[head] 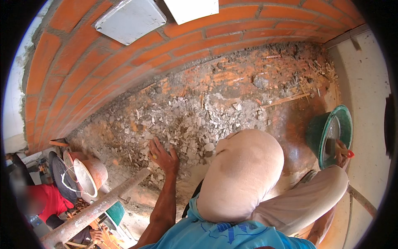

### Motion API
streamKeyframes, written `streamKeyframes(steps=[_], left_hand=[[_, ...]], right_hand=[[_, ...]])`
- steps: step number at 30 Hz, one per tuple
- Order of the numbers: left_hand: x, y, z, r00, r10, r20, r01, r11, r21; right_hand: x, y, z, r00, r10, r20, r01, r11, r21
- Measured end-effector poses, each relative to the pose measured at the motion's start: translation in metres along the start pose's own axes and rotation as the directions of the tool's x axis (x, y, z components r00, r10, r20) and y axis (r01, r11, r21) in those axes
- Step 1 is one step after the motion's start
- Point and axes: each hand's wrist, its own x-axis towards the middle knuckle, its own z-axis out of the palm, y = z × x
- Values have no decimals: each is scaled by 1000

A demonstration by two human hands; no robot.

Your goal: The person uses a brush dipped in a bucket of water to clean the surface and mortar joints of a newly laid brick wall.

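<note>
My left hand [164, 158], with a ring on one finger, reaches down to a spread of broken rubble [189, 137] on the dusty floor. Its fingers are apart and hold nothing. Over at the right, my right hand [342, 157] grips the handle of a trowel [346, 152], whose end is red. The grey blade seems to sit inside a green plastic bucket [317, 133] that leans towards my leg; the bucket's contents are hard to make out. My bent knee [252, 162] stands between the two hands and hides part of the floor.
A brick wall [186, 40] with two electrical boxes [132, 21] curves ahead. A wooden strip [286, 100] lies among debris. A metal scaffold pole [102, 205] crosses at lower left. Beyond it are orange buckets [93, 177] and a person in a red top [56, 199].
</note>
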Motion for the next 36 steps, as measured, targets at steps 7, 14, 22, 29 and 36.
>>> streamKeyframes(steps=[7, 14, 22, 29, 36], left_hand=[[0, 2, -2, 1000, -9, -18, 9, 1000, -7], [1, 5, -3, 1000, -2, -23, 1, 1000, -31], [-1, -4, -3, 999, -40, 7, 40, 999, -12], [2, 7, 0, 999, -28, -32, 26, 998, -53], [-1, -3, -4, 999, -43, -5, 43, 999, -31]], right_hand=[[-8, -3, -3, 999, -12, -35, 13, 1000, 5], [1, -39, -11, 990, -132, -50, 131, 991, -7], [71, -194, 55, 950, -284, 129, 295, 952, -77], [77, -301, 226, 608, -579, 543, 523, 807, 275], [8, -351, 407, -278, -791, 546, 956, -281, 80]])
